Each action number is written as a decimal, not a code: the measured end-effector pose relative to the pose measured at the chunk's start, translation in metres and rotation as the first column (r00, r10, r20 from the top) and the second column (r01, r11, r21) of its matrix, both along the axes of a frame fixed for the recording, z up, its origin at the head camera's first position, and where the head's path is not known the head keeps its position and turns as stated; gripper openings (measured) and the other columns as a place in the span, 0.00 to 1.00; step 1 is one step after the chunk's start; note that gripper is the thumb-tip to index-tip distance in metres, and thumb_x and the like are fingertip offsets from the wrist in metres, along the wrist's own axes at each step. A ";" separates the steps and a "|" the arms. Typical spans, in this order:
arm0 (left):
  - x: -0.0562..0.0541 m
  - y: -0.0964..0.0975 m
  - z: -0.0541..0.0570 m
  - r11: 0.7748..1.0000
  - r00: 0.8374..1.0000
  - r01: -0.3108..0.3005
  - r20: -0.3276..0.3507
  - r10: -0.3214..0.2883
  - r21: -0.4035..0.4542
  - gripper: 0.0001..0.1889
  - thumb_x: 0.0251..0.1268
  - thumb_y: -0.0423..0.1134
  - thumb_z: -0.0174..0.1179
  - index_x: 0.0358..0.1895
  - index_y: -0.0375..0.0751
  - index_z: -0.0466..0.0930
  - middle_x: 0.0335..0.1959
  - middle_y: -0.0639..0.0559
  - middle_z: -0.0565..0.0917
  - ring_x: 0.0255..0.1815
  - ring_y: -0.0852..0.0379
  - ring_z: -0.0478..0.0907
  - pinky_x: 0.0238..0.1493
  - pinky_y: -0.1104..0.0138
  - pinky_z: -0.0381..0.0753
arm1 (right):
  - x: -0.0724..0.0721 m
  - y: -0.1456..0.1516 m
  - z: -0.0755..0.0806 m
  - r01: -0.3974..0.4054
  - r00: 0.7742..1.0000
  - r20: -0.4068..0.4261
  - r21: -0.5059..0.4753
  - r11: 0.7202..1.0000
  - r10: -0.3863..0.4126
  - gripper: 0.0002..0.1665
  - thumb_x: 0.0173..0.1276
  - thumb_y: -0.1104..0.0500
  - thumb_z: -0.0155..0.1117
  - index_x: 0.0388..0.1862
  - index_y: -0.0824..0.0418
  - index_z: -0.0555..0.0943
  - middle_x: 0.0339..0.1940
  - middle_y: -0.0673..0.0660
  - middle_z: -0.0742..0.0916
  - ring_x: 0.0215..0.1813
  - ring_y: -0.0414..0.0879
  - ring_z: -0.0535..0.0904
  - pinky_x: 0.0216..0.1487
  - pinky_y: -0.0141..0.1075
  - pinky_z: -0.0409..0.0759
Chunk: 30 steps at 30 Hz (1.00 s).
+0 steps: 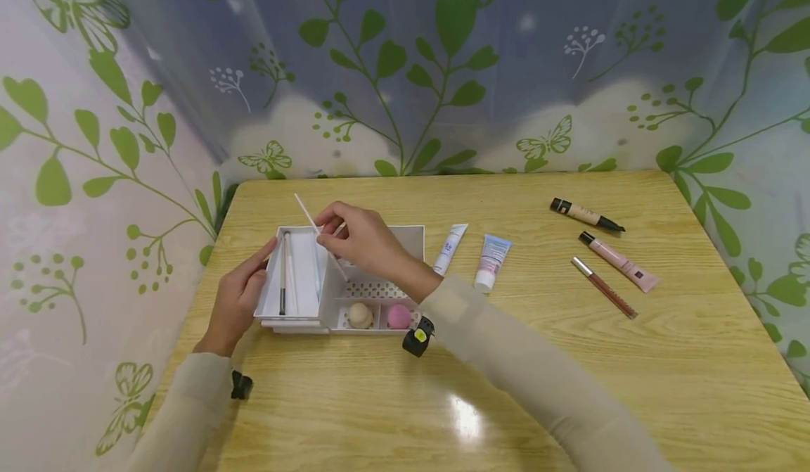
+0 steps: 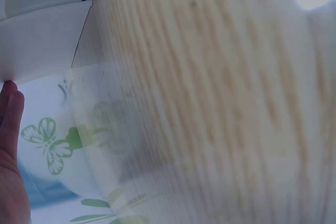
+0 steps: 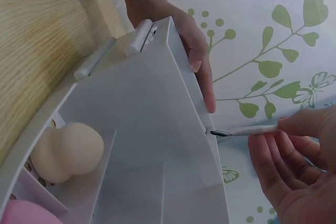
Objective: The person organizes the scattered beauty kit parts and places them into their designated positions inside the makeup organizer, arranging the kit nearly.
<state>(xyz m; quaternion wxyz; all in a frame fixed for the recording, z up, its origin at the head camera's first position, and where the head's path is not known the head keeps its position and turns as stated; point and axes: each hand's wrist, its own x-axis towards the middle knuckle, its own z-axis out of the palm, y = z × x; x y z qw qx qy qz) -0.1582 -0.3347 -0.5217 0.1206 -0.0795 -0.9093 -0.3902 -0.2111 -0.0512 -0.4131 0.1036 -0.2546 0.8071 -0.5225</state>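
Observation:
A white organizer box (image 1: 291,323) sits on the table, its left tray raised above the lower compartments. My left hand (image 1: 234,303) rests on the tray's left side, straight fingers along the outer wall. Over the box, my right hand (image 1: 367,240) pinches a slim white brush (image 3: 247,130) between thumb and fingertips; its small dark tip overlaps the tray edge in the right wrist view. Inside the tray lie a dark-handled brush (image 1: 283,292) and a thin white stick (image 1: 292,275). A beige sponge (image 1: 360,315) and a pink sponge (image 1: 399,316) occupy the small front compartments.
Right of the box lie a white tube (image 1: 451,248) and a blue-and-pink tube (image 1: 492,264). Farther right are a black-capped beige tube (image 1: 585,214), a pink tube (image 1: 619,261) and a lip gloss (image 1: 604,287). Patterned curtains (image 1: 405,106) border the table (image 1: 538,359).

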 end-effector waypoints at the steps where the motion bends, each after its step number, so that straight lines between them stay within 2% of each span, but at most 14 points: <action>1: 0.000 0.000 0.000 1.000 1.000 -0.002 -0.002 0.002 0.002 0.27 0.88 0.36 0.44 0.82 0.56 0.73 0.80 0.47 0.76 0.77 0.44 0.76 0.67 0.89 0.63 | 0.001 -0.002 -0.001 -0.004 1.000 0.007 -0.003 1.000 0.004 0.15 0.80 0.61 0.69 0.61 0.63 0.84 0.48 0.58 0.90 0.43 0.46 0.87 0.41 0.28 0.86; 5: 0.000 -0.001 0.000 1.000 1.000 -0.005 0.001 0.005 0.011 0.27 0.87 0.36 0.44 0.82 0.57 0.73 0.80 0.47 0.77 0.78 0.48 0.75 0.67 0.89 0.63 | 0.004 -0.009 -0.003 -0.024 0.999 0.046 -0.007 1.000 0.024 0.17 0.81 0.60 0.68 0.63 0.64 0.83 0.48 0.57 0.90 0.41 0.45 0.88 0.40 0.28 0.87; 10: 0.000 -0.002 0.000 1.000 1.000 0.000 0.009 0.000 0.013 0.27 0.87 0.36 0.44 0.82 0.57 0.72 0.80 0.46 0.76 0.77 0.38 0.76 0.66 0.89 0.63 | 0.007 -0.018 -0.007 -0.030 0.997 0.075 -0.020 0.999 0.031 0.18 0.81 0.60 0.67 0.65 0.64 0.82 0.46 0.55 0.89 0.38 0.43 0.88 0.39 0.29 0.88; 13: 0.000 -0.002 -0.001 1.000 1.000 0.002 0.005 -0.002 0.011 0.27 0.87 0.35 0.44 0.82 0.56 0.72 0.80 0.45 0.76 0.75 0.35 0.78 0.66 0.89 0.62 | 0.009 -0.022 -0.007 -0.030 0.996 0.085 -0.026 0.999 0.032 0.19 0.81 0.60 0.68 0.66 0.64 0.82 0.45 0.55 0.89 0.37 0.41 0.87 0.38 0.29 0.87; 21: -0.002 -0.002 -0.001 1.000 1.000 0.008 -0.016 -0.008 0.009 0.27 0.86 0.35 0.44 0.82 0.53 0.73 0.78 0.41 0.78 0.72 0.33 0.81 0.65 0.88 0.63 | 0.010 -0.032 -0.011 0.002 0.987 0.160 -0.074 0.997 0.010 0.20 0.80 0.62 0.68 0.67 0.62 0.81 0.45 0.55 0.87 0.36 0.40 0.85 0.40 0.31 0.90; 30: -0.001 0.000 0.001 1.000 1.000 -0.002 -0.015 0.002 0.006 0.28 0.85 0.34 0.44 0.81 0.53 0.74 0.77 0.41 0.79 0.71 0.35 0.82 0.64 0.88 0.62 | 0.011 -0.042 -0.021 0.052 0.977 0.213 -0.136 0.989 -0.022 0.21 0.79 0.63 0.69 0.68 0.60 0.81 0.44 0.55 0.88 0.34 0.38 0.84 0.39 0.31 0.91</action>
